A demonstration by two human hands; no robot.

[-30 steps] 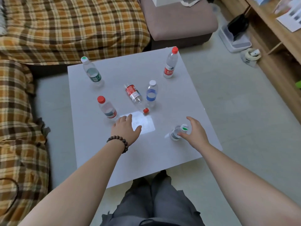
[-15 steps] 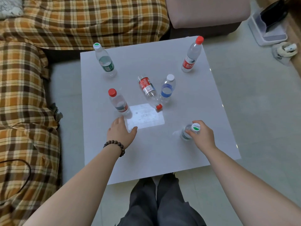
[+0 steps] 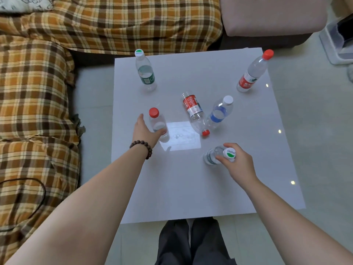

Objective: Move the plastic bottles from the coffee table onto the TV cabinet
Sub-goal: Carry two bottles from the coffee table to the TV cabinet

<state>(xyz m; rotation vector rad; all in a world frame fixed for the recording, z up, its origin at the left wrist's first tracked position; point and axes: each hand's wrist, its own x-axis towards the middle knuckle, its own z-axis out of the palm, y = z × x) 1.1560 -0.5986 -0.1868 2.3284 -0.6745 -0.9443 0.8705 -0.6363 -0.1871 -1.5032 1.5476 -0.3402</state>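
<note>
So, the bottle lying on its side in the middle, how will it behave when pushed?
The lying bottle would probably roll sideways: round body, smooth glossy table. It looks clear and empty, so likely light. It might knock the blue-label bottle close beside it.

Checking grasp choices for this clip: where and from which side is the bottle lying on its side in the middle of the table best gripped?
Grip the lying bottle across its labelled midsection, coming from above. It lies flat, red cap toward the person, and the blue-label bottle stands close on its right, so a side approach looks cramped.
</note>
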